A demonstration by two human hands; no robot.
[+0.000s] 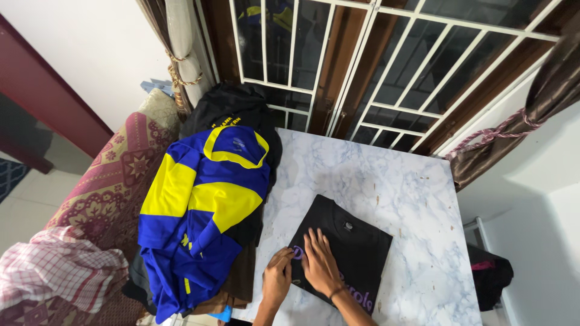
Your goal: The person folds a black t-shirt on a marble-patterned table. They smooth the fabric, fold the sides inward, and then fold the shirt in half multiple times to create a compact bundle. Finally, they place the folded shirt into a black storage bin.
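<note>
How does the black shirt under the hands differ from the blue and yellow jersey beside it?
The black shirt is folded into a compact rectangle and lies flat on the marble table; the blue and yellow jersey is unfolded, draped over a pile of clothes at the table's edge. The left hand and right hand press on the black shirt; nothing touches the jersey. Both are short-sleeved tops.

Marble-look table (pixel 386 181) under a barred window (pixel 374 66). Near edge: folded black shirt (pixel 350 247) with purple print, lying flat. Right hand (pixel 320 265) pressed flat on the shirt's left part, fingers spread; left hand (pixel 277 281) just beside it, fingertips on the shirt's left edge. Left of the table: blue-and-yellow jersey (pixel 199 211) draped over a clothes pile. Far left: patterned sofa (pixel 109 193), checked cloth (pixel 54 271).
</note>
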